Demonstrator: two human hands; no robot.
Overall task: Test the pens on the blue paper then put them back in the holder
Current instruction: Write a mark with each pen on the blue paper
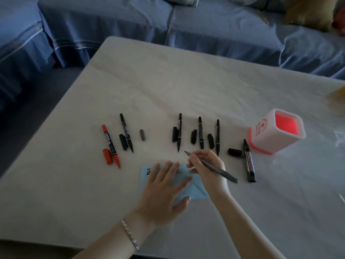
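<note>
My left hand (164, 191) lies flat, fingers spread, on the blue paper (194, 191), which bears dark written marks near its top left. My right hand (205, 165) grips a grey pen (222, 172), uncapped, its tip pointing up-left just above the paper's top edge. Its grey cap (142, 134) lies apart on the table. Several uncapped pens lie in a row beyond the paper, each beside its cap: a red marker (110, 144), thin black pens (126, 132) (179, 132) (200, 132) (217, 135), and a thick black whiteboard marker (249, 161). The pink-and-white square holder (261, 135) stands at the right, nothing visible inside.
A white table (168, 86) carries everything. A blue-covered sofa (205, 25) runs along its far side and left. A yellowish object (337, 94) sits at the table's right edge. A beaded bracelet (129, 233) is on my left wrist.
</note>
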